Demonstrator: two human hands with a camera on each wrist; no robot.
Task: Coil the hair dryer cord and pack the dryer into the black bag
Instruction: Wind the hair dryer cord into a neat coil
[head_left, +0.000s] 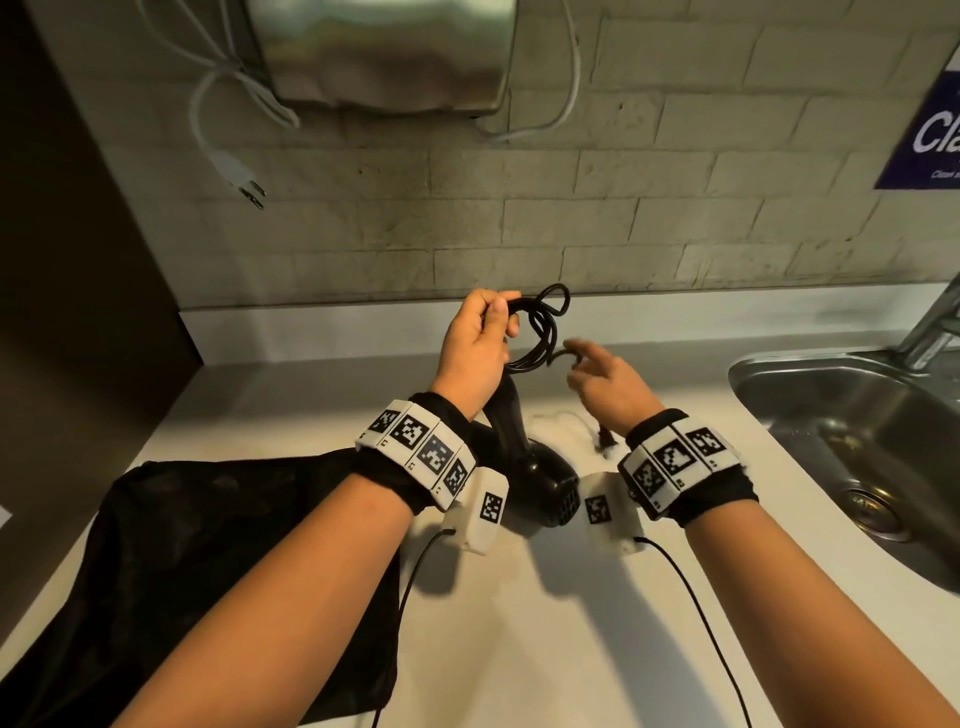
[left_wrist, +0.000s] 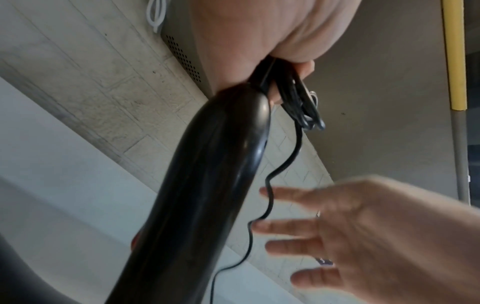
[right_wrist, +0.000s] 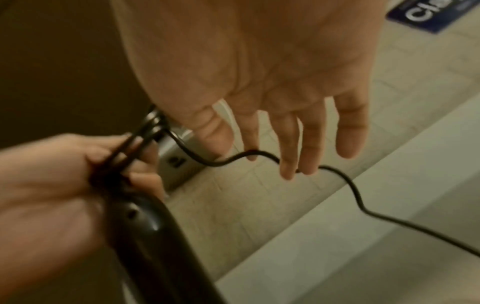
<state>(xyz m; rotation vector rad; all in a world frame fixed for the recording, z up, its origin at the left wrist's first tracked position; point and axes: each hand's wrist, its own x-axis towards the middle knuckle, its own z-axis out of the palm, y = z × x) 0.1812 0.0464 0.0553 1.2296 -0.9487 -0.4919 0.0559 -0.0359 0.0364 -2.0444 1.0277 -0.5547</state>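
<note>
Right now your left hand (head_left: 475, 347) is curled tight around a bundle of loops of the black cord (head_left: 540, 332) together with the top of the hair dryer (head_left: 540, 467) handle — thumb and fingers pinch the coils above the table (head_left: 519, 623), close to the tiled wall (head_left: 467, 234). The dryer hangs down from that grip, its rounded body and rear grille low between your two wrists, at or just above the table; contact cannot be told.

Your right hand (head_left: 608, 384) is just beside the left, fingers spread and nearly straight. In the right wrist view the loose tail of the cord runs across the fingertips (right_wrist: 288, 170), touching them, with no finger closed around it. The plug (head_left: 759, 440) end shows just by your right wrist.

The black bag (head_left: 208, 571) lies flat and crumpled on the table under your left forearm, well short of the dryer's body.

Off to your right sits a steel sink (head_left: 857, 441) — behind it a blue sign (head_left: 924, 130) on the wall. A metal box (head_left: 384, 52) hangs on the wall above, with a white cable and plug (head_left: 244, 176) dangling from it.
</note>
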